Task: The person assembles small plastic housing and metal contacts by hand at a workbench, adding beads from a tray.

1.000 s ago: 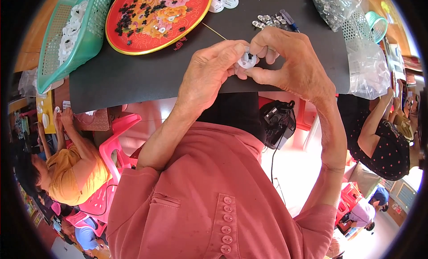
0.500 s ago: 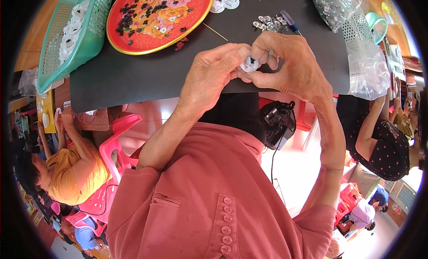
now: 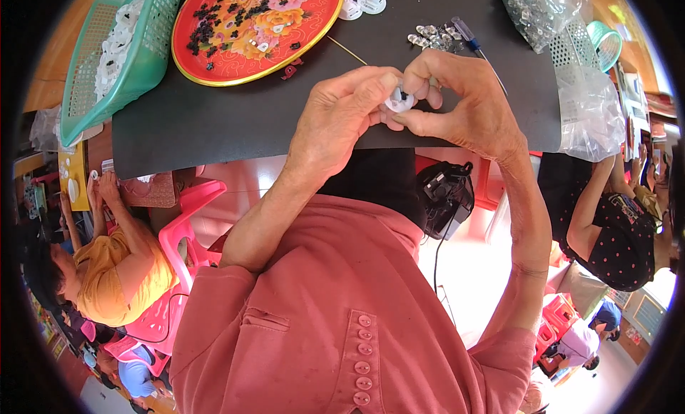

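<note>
Between my two hands, above the near part of the dark table, is a small round white plastic part [image 3: 400, 102] with a dark piece at its middle. My left hand [image 3: 351, 104] pinches it from the left between thumb and fingers. From the right, my right hand [image 3: 457, 100] has its thumb at the part's lower edge and its curled fingers at the upper edge. Just beyond my right hand lie a small heap of clear and metallic pieces [image 3: 434, 37] and a screwdriver [image 3: 465, 33] with a dark blue handle.
A red floral tray [image 3: 332, 25] holds many small black pieces. Left of it stands a green basket [image 3: 158, 79] of white parts. White discs [image 3: 372, 2], a thin stick [image 3: 347, 51] and a bag of small parts [image 3: 524, 18] lie on the table [image 3: 214, 129]. Other people sit at both sides.
Both hands stay around the white part, which has tilted slightly. My right hand has shifted a little, uncovering more of the screwdriver's shaft.
</note>
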